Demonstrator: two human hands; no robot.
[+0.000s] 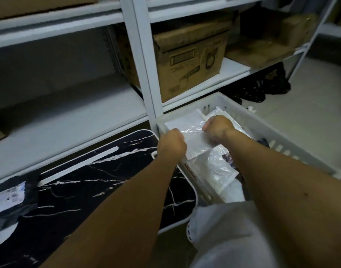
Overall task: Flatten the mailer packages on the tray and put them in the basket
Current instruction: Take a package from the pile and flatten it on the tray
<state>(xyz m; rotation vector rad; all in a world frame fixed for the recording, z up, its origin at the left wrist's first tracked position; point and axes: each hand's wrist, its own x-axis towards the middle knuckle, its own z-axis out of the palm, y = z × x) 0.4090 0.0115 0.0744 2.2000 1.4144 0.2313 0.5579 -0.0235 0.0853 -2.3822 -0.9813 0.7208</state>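
Now your left hand [172, 143] and right hand [218, 128] each curl tight around an edge of the clear, crinkled plastic mailer package [194, 141], stretching it flat between them over the white slotted plastic basket [282, 149]. Its long axis runs hand to hand, just beside the black marble-patterned tray [107, 180].

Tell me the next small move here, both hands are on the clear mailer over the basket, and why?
Probably lower the mailer and let go. The left hand and right hand grip its near edge, and it already hangs above the white basket, over other mailers lying inside. It looks fairly flat, so laying it on that pile seems the natural step.
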